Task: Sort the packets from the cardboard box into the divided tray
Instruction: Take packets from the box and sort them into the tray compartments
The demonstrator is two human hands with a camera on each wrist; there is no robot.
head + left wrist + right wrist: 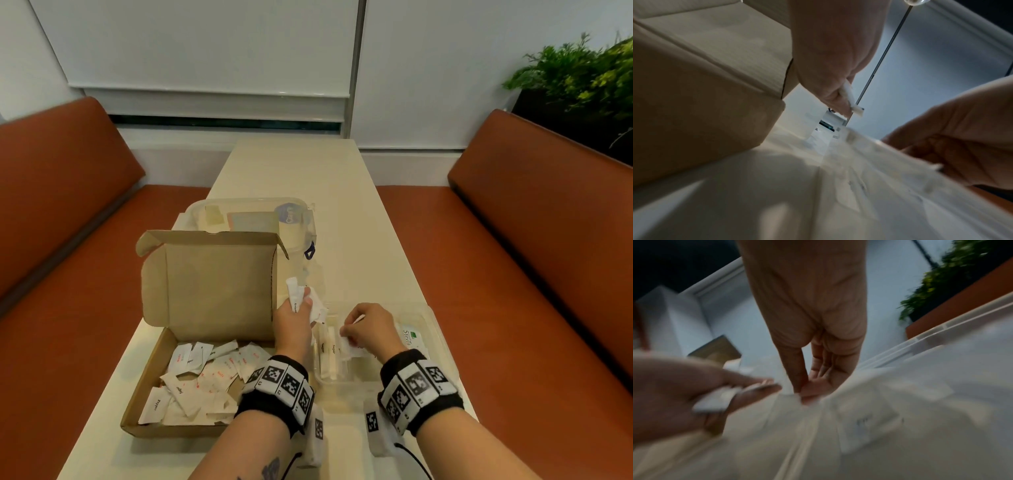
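Fingers and thumb of the left hand (295, 320) pinch a small bunch of white packets (301, 298), the grip closed on them just above the gap between the cardboard box (205, 329) and the divided tray (433, 317). In the left wrist view one packet end pokes out past the fingertips (840, 104). At about three o'clock from it, the right hand (368, 330) hovers over the tray with fingers curled, its grip pinching a single white packet (352, 344) between thumb and fingertips; the right wrist view is blurred but shows the same pinch low over the tray.

The clear plastic tray sits on the cream worktop (308, 164) beneath the right hand. Its left compartment holds several long sugar sticks (330, 356); at three o'clock a compartment holds a Stevia packet (409, 337).

At nine o'clock from the hands, the box lies open, lid standing upright, its floor covered with loose white packets (202, 380), some printed in red, one marked pepper. At twelve o'clock beyond the box stands a clear lidded container (253, 219). Orange benches (534, 219) flank the worktop, and a green plant (582, 65) sits at two o'clock.
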